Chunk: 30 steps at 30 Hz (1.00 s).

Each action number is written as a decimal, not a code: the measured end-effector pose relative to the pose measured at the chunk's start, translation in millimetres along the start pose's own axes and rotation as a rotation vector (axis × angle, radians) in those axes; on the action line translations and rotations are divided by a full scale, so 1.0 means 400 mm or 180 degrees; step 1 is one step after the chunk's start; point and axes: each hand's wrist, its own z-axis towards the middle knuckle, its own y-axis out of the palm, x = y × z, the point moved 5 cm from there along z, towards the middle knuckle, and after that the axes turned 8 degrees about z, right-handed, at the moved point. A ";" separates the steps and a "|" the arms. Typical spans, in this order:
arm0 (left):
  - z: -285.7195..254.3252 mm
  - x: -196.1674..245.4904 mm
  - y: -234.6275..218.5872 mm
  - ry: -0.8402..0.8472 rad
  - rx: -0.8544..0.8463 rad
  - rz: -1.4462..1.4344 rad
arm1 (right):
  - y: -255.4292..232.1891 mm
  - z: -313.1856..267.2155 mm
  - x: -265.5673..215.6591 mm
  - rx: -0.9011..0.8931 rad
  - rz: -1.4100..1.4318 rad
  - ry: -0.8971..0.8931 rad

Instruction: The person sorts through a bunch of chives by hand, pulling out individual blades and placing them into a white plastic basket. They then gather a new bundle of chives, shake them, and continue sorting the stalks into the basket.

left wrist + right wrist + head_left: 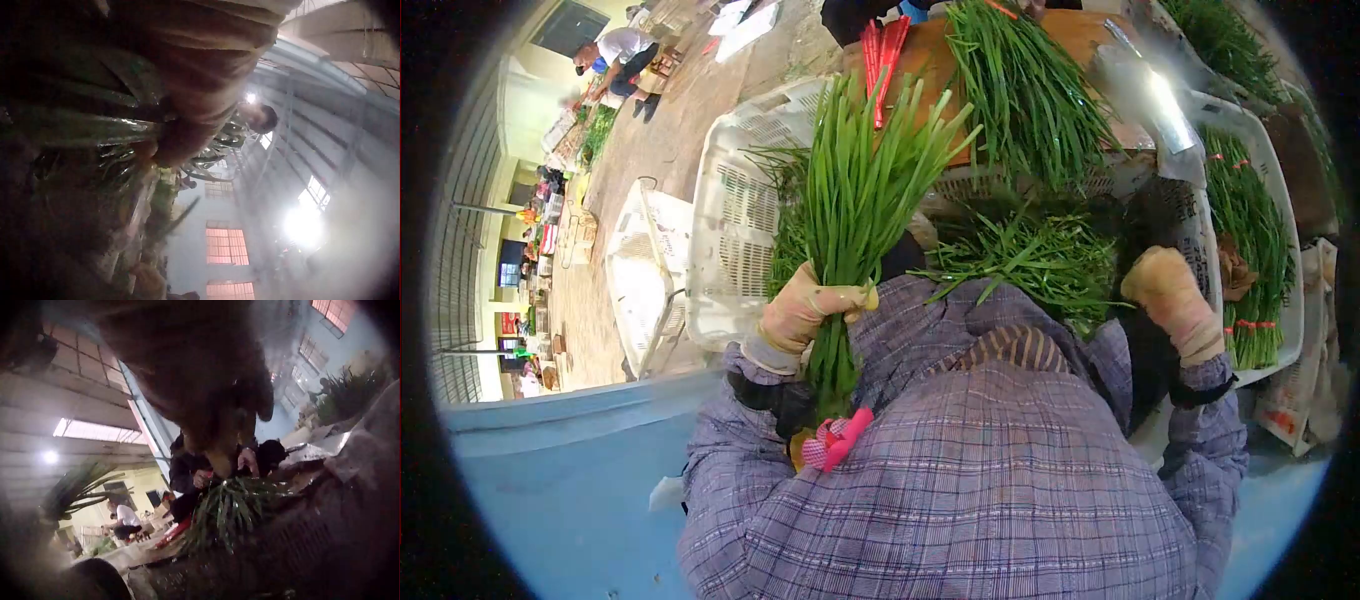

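Observation:
My gloved left hand (810, 310) grips a thick bunch of garlic chives (860, 190) near its lower part, and the long green leaves fan upward. The cut ends hang below the fist against the plaid clothing. In the left wrist view the gloved fingers show dark around the stalks. On the right side, my gloved right hand (1170, 295) hovers by the edge of a heap of loose chives (1035, 255), its fingers loosely bent with nothing visible in them. The right wrist view shows that hand (206, 406) hanging, dark and blurred.
A white plastic crate (735, 215) stands at left. Ahead, a wooden board (1080, 40) bears another chive bunch (1020, 90) and red strips (885, 65). Tied bundles (1250, 240) fill a crate at right, near a shiny metallic sheet (1165, 105). Another person (625, 60) bends far left.

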 end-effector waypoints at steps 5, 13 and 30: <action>0.010 -0.001 0.026 0.0049 -0.0425 -0.0099 | -0.137 0.033 -0.139 0.1734 0.1208 -0.0136; 0.010 -0.001 0.100 -0.0018 -0.0636 -0.0006 | -0.262 0.147 -0.303 0.2549 0.2789 -0.0508; -0.006 -0.007 0.160 -0.0049 -0.1280 0.0530 | -0.393 0.251 -0.354 0.2035 0.0686 -0.1834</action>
